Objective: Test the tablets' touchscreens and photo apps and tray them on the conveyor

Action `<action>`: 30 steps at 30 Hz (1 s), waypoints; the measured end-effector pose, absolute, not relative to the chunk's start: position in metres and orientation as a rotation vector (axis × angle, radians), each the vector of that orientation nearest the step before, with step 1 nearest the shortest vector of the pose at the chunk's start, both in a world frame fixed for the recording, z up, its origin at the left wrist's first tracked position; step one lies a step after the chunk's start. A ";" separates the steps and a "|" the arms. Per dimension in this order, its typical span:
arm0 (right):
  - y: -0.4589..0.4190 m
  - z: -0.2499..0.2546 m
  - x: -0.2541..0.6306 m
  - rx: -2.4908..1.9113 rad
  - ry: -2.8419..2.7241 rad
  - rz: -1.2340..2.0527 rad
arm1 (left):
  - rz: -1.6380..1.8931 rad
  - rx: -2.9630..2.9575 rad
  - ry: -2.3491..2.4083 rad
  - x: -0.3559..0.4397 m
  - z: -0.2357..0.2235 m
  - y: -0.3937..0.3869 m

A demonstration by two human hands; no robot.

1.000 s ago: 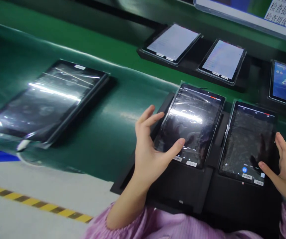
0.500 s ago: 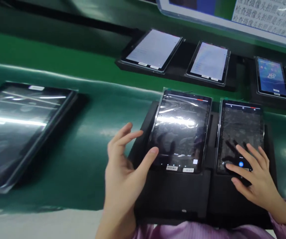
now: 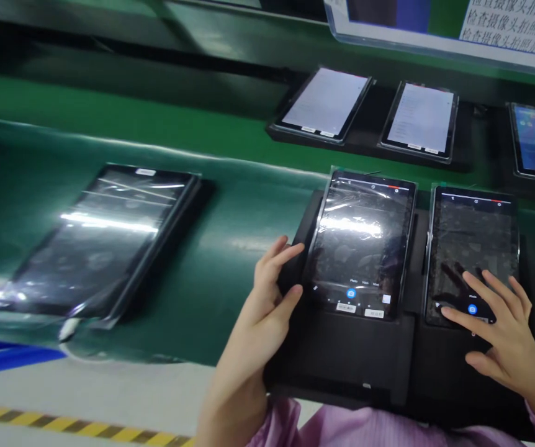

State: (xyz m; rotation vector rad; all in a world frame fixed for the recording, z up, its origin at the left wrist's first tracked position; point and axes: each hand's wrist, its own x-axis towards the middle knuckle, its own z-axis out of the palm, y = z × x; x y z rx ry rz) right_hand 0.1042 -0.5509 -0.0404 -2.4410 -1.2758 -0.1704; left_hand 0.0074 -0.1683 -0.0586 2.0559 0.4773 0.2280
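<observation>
The green bench (image 3: pixel 234 211) is the largest thing, and a black stand (image 3: pixel 342 357) reaches to its front edge. Upon this stand, toward its far edge, two film-covered tablets rest side by side, the left tablet (image 3: pixel 358 254) and the right tablet (image 3: pixel 475 239), both with dark camera screens. A third tablet (image 3: pixel 109 242) lies well apart, at the left, by the bench's front edge.

The right hand (image 3: pixel 504 329) is spread open over the near part of the right tablet and holds nothing. The left hand (image 3: pixel 270 304), half bent, also grips nothing; it stays outside the left edge of the left tablet, and I cannot tell if it touches the stand. In my judgement this is a good place, since it leaves that screen uncovered.

The right fingers should keep off the blue button (image 3: pixel 472 309). The index fingertip (image 3: pixel 445 311) is at a small icon (image 3: pixel 437 305) in the near left corner; contact I cannot confirm. One short, light, straight touch would be best.
</observation>
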 end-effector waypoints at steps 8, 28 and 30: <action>-0.552 -0.038 0.105 -2.394 -1.266 -0.209 | 0.312 2.225 0.472 0.013 -0.062 -0.180; -0.578 -0.032 0.119 -2.347 -0.458 0.107 | 0.109 2.262 0.483 0.013 -0.053 -0.185; -0.579 -0.034 0.120 -2.355 -0.468 0.129 | 0.101 2.298 0.486 0.013 -0.053 -0.186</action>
